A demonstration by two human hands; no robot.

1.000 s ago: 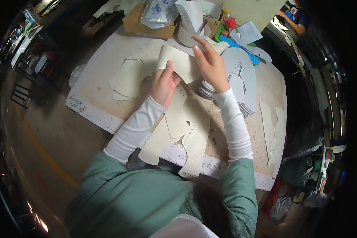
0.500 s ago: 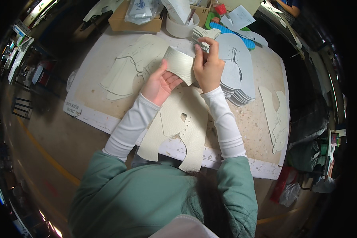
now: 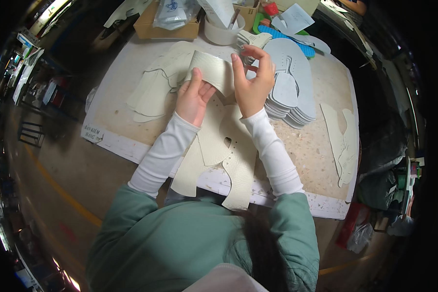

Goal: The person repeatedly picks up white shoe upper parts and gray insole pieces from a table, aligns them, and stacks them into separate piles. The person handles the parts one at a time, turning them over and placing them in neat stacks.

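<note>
My left hand is closed on a curved cream leather piece, thumb on its face and fingers underneath. The piece bends upward above the table. My right hand is beside its right edge with thumb and fingers apart; whether the thumb brushes that edge is hard to see. Below both hands, larger cream leather cut pieces with small punched holes overlap and hang past the table's near edge. A thick stack of pale grey cut sheets lies right of my right hand, a smaller cream stack just beyond it.
More cream cut pieces lie spread on the table's left. Others lie near the right edge of the table. A cardboard box, a white tub and a blue mat stand or lie at the back.
The leather piece has moved a little left and upward with my left hand. My right hand's fingers have spread and come away from its right part.
</note>
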